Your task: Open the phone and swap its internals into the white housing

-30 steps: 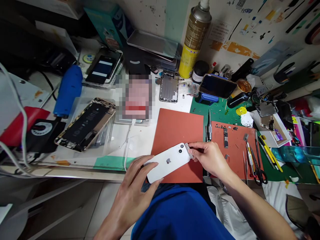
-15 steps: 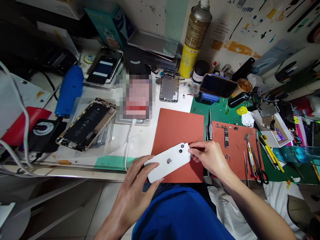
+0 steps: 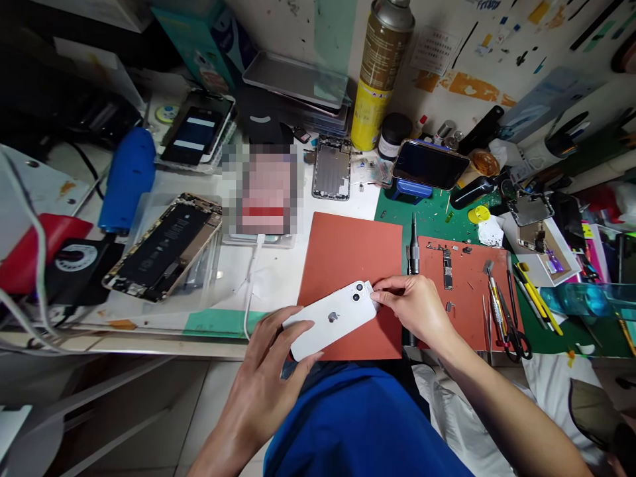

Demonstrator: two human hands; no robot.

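A white smartphone (image 3: pixel 325 321) lies back up and slanted over the front part of a reddish-brown mat (image 3: pixel 352 248). Two camera lenses show near its upper right end. My left hand (image 3: pixel 265 361) grips the lower left end, fingers on the back and thumb along the near edge. At the camera end, my right hand (image 3: pixel 410 301) is closed in a pinch on a small pale flat piece (image 3: pixel 368 289) at the phone's edge. Fingers cover much of that piece, so its kind cannot be made out.
An opened phone (image 3: pixel 166 248) lies on a clear tray at left. A second mat (image 3: pixel 462 311) holds small boards, tweezers and scissors (image 3: pixel 519 344). Behind stand a spray can (image 3: pixel 380 73) and a propped phone (image 3: pixel 431 163). A white cable (image 3: pixel 252 285) hangs over the table edge.
The whole view has shifted slightly, so things sit a little further left. Both hands keep their hold on the phone and the pale piece, with hardly any movement between them.
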